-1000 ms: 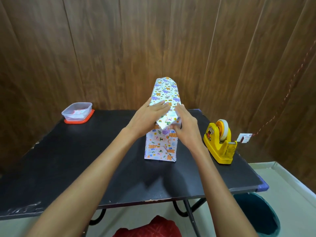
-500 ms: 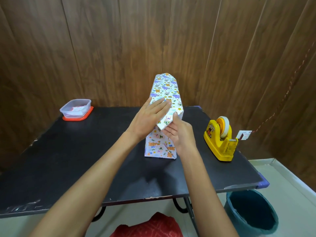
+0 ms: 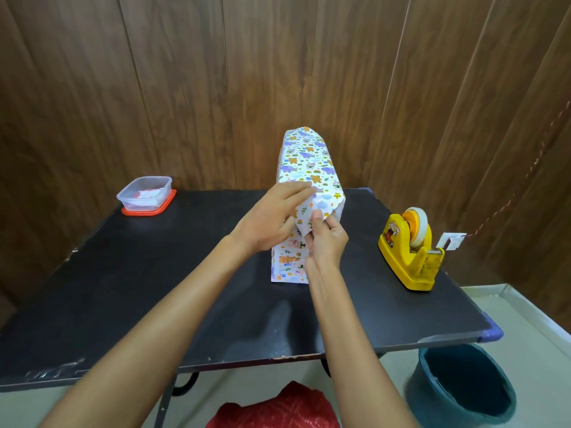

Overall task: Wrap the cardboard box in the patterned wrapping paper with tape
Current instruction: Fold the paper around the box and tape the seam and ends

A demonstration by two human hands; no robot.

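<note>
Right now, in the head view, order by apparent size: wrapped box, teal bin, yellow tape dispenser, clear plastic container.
1. wrapped box and teal bin: alike; the bin is nearer.
2. yellow tape dispenser
3. clear plastic container (farther away)

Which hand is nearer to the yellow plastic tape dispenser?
Right. The right hand pinches the patterned paper flap, left of the tape dispenser; the left hand rests farther left.

Even indoor light, soft shadows, sharp focus, wide-angle bending at edges.

Wrapped box (image 3: pixel 306 180) mid-table (image 3: pixel 123 288), tape dispenser (image 3: pixel 411 254) right, container (image 3: pixel 145 194) left-rear
</note>
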